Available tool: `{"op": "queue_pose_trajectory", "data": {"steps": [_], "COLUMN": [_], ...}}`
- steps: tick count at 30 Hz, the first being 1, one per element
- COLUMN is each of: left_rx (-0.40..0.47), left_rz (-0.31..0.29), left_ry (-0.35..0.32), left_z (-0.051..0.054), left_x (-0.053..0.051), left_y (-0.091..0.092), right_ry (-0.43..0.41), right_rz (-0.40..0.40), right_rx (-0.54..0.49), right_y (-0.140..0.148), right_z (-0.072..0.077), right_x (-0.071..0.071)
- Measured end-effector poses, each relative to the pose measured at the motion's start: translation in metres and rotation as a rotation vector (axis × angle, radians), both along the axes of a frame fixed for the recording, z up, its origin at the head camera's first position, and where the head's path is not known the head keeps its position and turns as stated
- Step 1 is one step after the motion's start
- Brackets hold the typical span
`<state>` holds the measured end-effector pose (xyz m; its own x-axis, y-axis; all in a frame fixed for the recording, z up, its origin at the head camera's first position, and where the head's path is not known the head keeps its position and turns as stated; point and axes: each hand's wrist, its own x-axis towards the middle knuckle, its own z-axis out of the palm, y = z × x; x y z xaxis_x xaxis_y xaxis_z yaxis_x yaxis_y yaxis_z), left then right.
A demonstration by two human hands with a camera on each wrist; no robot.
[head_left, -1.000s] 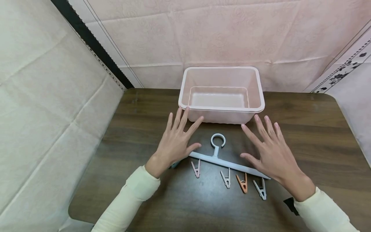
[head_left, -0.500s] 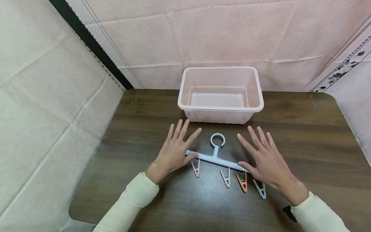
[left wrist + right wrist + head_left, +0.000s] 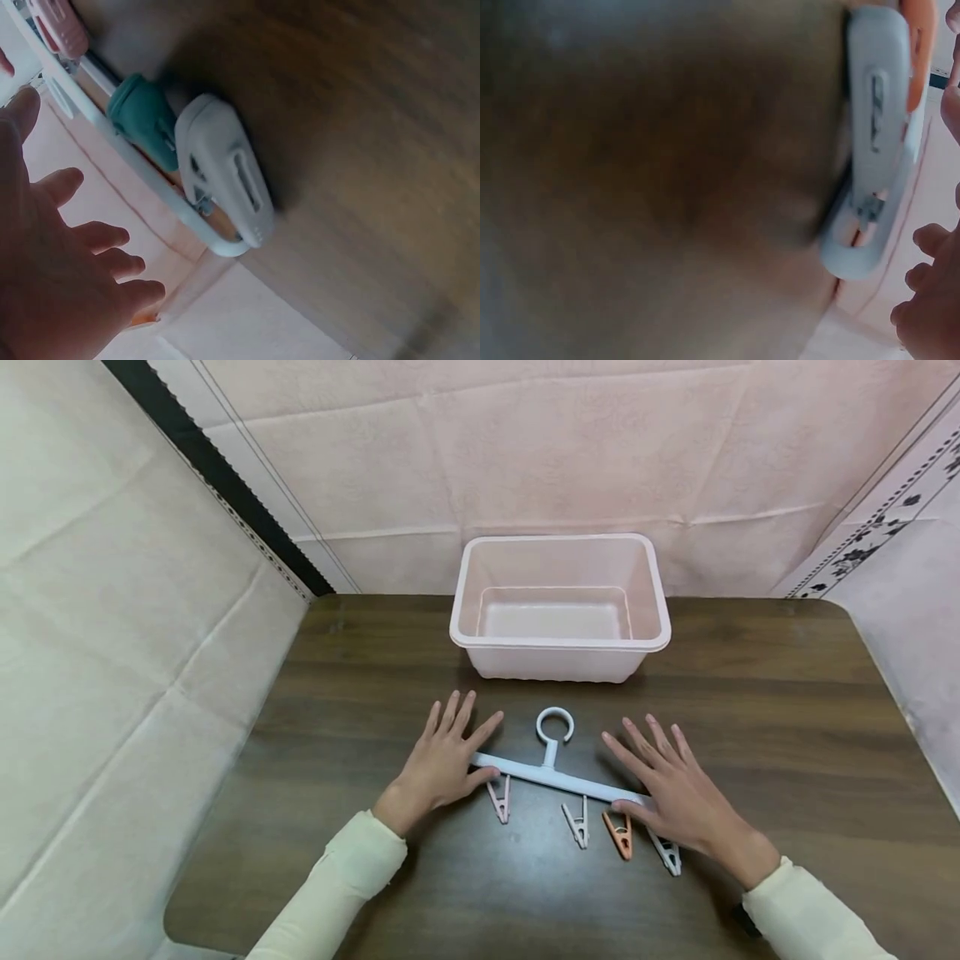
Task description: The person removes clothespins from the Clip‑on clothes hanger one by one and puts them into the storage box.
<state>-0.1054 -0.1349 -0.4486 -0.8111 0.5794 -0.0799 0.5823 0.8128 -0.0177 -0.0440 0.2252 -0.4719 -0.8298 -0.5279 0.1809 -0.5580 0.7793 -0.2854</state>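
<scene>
A pale blue hanger (image 3: 558, 778) lies on the wooden table, its hook toward the bin. In the head view a pink clip (image 3: 500, 802), a whitish clip (image 3: 577, 825), an orange clip (image 3: 619, 837) and a grey clip (image 3: 667, 853) hang along its near side. My left hand (image 3: 441, 765), fingers spread, is over the hanger's left end and hides it; the left wrist view shows a green clip (image 3: 144, 120) and a grey-white clip (image 3: 225, 169) there. Over the right end my right hand (image 3: 678, 793) is spread, partly covering the grey clip. Contact cannot be told.
A pale pink bin (image 3: 558, 663) stands at the table's back edge, beyond the hanger, with nothing visible inside. Light cloth hangs behind and at both sides of the brown table (image 3: 315, 693). A dark object (image 3: 744, 920) is by the right sleeve.
Both hands have drawn back from beside the bin toward the hanger, fingers still spread. The right hand has also moved left, over the hanger's right end. The view has shifted slightly.
</scene>
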Motion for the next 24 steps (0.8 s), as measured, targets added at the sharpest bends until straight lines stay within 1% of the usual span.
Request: {"op": "queue_pose_trajectory", "data": {"steps": [6,10,12,15,19,24], "left_rx": [-0.017,-0.033,-0.035,-0.024,0.007,0.061], "left_rz": [0.007,0.013,0.011,-0.011,-0.062,-0.099], "left_ry": [-0.036,-0.077,-0.087,-0.070,-0.031,-0.042], "left_z": [-0.006,-0.007,-0.008,-0.008,-0.006,-0.007], "left_x": [-0.001,0.002,0.003,0.004,0.004,0.002], "left_y": [-0.001,-0.002,-0.002,-0.002,-0.002,-0.002], "right_ry": [-0.052,-0.061,-0.058,-0.050,-0.038,-0.027], "right_rz": [0.025,0.040,0.048,0.054,0.039,0.028], "right_rx": [-0.024,-0.058,-0.070,-0.079,-0.086,-0.096], "right_y": [0.001,0.004,0.005,0.005,0.002,-0.002], "right_z": [-0.011,-0.016,-0.017,-0.017,-0.014,-0.012], "right_x": [-0.001,-0.001,-0.001,0.000,0.000,-0.001]}}
